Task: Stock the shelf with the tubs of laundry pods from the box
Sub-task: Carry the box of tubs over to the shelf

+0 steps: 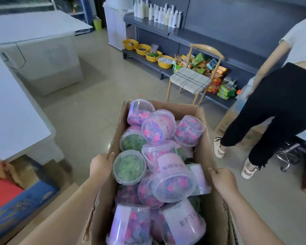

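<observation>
An open cardboard box in front of me is piled with several clear tubs of laundry pods. Most hold pink and purple pods, like the tub near the top. Two hold green pods, one being the tub by the left wall. My left hand grips the box's left rim with the thumb over the edge. My right hand grips the right rim the same way. The dark grey shelf stands across the floor beyond the box.
A wooden chair with a checked cushion stands between the box and the shelf. A person in black trousers bends at the right. Yellow bowls and snack packets fill the bottom shelf; white bottles stand higher. White counters and boxes are to the left.
</observation>
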Demonstrator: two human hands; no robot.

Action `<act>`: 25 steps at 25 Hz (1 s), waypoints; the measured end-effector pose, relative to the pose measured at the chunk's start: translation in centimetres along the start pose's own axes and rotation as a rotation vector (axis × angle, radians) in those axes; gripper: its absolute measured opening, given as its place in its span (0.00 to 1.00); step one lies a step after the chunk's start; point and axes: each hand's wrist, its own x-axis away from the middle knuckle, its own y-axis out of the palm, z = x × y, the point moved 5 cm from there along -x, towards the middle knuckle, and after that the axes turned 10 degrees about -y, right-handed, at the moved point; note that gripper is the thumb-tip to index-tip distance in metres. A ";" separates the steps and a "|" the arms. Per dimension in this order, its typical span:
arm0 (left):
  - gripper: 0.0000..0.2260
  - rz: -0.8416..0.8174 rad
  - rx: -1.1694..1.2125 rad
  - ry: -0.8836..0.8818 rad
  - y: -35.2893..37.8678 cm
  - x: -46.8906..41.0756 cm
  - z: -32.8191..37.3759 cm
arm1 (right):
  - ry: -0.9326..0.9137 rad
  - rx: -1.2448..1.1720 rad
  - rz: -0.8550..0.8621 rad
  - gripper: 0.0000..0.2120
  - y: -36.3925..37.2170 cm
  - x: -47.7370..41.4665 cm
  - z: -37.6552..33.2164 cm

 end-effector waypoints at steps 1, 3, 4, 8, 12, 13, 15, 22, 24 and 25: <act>0.23 -0.007 -0.003 -0.006 0.6 -3.1 1.7 | 0.003 0.003 -0.005 0.23 0.8 -3.4 -1.0; 0.23 -0.017 -0.018 -0.013 1.0 -8.4 5.1 | 0.019 0.009 -0.014 0.23 1.7 -9.2 -3.2; 0.23 -0.023 -0.024 -0.014 1.1 -10.9 6.9 | 0.022 0.010 -0.018 0.23 1.8 -11.9 -4.4; 0.24 -0.022 -0.035 -0.005 0.7 -19.5 14.6 | 0.032 0.019 -0.028 0.23 1.6 -21.8 -8.7; 0.24 -0.027 -0.027 0.006 1.4 -27.6 22.1 | 0.046 -0.012 -0.023 0.24 1.2 -31.5 -12.0; 0.24 -0.027 -0.035 0.008 1.9 -29.6 23.8 | 0.050 -0.016 -0.025 0.24 1.2 -34.1 -12.6; 0.24 -0.031 -0.052 0.004 3.0 -33.7 27.2 | 0.065 -0.026 -0.030 0.24 1.4 -39.5 -13.6; 0.24 -0.054 -0.120 -0.045 8.6 -48.1 41.3 | 0.106 -0.003 -0.099 0.24 1.5 -60.0 -16.4; 0.24 -0.066 -0.135 -0.034 9.6 -51.9 45.3 | 0.143 -0.007 -0.098 0.22 1.0 -64.2 -17.1; 0.24 -0.078 -0.142 -0.027 10.1 -53.6 47.2 | 0.158 -0.009 -0.099 0.21 0.8 -66.0 -17.5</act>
